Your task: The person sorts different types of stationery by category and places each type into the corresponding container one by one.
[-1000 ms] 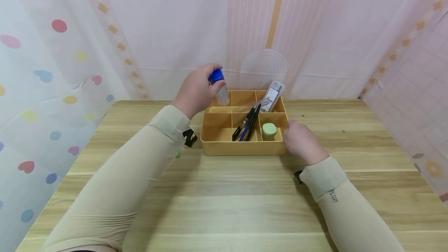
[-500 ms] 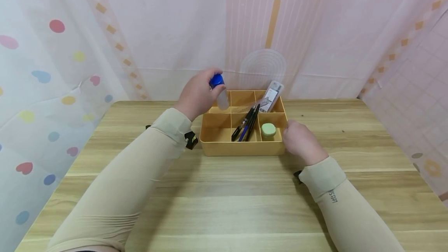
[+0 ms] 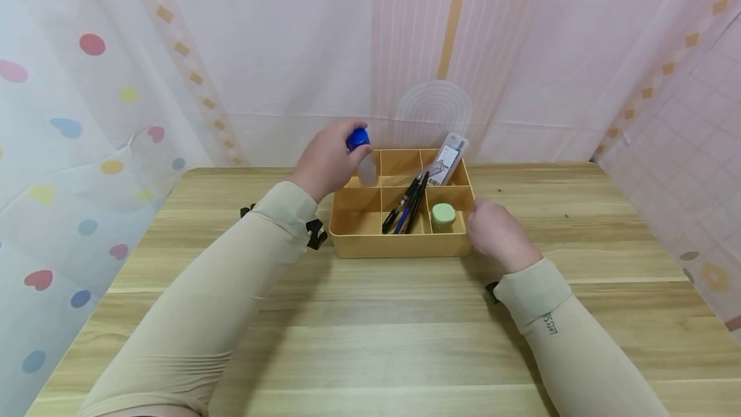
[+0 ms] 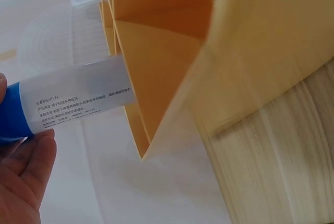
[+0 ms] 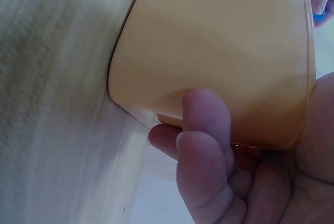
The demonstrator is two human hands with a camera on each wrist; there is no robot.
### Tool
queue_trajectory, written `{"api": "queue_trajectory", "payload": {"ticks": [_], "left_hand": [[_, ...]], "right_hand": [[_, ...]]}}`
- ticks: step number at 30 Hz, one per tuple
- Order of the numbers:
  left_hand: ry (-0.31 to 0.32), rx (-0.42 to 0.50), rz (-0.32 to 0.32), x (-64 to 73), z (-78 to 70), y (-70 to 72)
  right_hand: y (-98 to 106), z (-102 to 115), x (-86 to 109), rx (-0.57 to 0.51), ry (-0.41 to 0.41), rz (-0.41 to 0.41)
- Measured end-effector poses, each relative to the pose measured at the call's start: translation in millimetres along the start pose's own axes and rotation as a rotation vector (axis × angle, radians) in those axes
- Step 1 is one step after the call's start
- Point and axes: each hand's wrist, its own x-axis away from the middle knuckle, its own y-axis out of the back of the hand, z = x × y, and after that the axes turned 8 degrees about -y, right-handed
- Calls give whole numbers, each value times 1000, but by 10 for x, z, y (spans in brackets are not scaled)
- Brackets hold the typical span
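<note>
A clear bottle is held by its blue cap between the thumb and fingers of the left hand; its lower end is lowered into the rear compartment nearest that hand, though whether the floor is touched cannot be told. The yellow organizer, set between the hands on the wooden table, is gripped at its side by the right hand. Just beside that hand, a green container is held in the front compartment; behind it, a clear case is leaned. Between the hands, pens are propped in the front middle compartment.
</note>
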Motion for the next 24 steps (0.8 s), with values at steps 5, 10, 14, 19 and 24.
{"api": "queue_trajectory", "payload": {"ticks": [5,10,14,19,24], "left_hand": [[-5,-2,14,3,11,-39],[-7,-19,21,6,33,-64],[-4,-29,27,1,56,-81],[10,-36,44,1,71,-95],[16,-40,57,-1,76,-111]], "right_hand": [[1,15,7,11,2,4],[-5,33,9,14,1,4],[-5,42,12,6,-3,4],[-4,44,18,1,-9,12],[-4,44,22,3,-19,15]]}}
